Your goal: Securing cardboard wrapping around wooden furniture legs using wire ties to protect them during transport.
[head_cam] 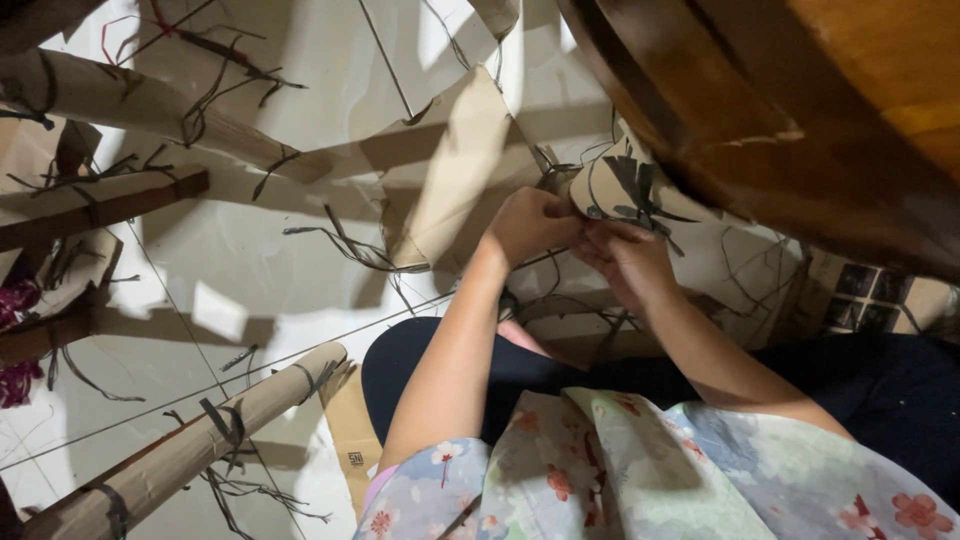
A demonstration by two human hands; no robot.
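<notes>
- Nearest, along the bottom of the frame, a floral garment [640,470] and dark trousers [560,370] cover the lap of the person, who appears to sit on the floor; both forearms reach up from here toward the centre.
- Just above centre, the left hand [530,222] and right hand [628,262] meet, touching each other over a cardboard roll [615,185] bound with a dark strip [640,195].
- The left hand's fingers are curled shut, seemingly pinching the roll's near edge or the strip; the exact contact is hidden behind the knuckles.
- The right hand's fingers are bent inward under the roll, gripping something small there; what it is I cannot tell.
- In my judgement, doing this step well means the left hand keeping the roll tightly wound while the right pulls the strip snug, so that the cardboard does not spring open.
- The roll sits right under the dark wooden table edge [720,120] at upper right; room is tight, so small finger movements would suit.
- At lower left lies a finished cardboard tube [190,450], tied with dark bands.
- Further off, in the upper left, more cardboard pieces [110,100] and loose dark strips [230,70] lie scattered on the white tiled floor [240,260].
</notes>
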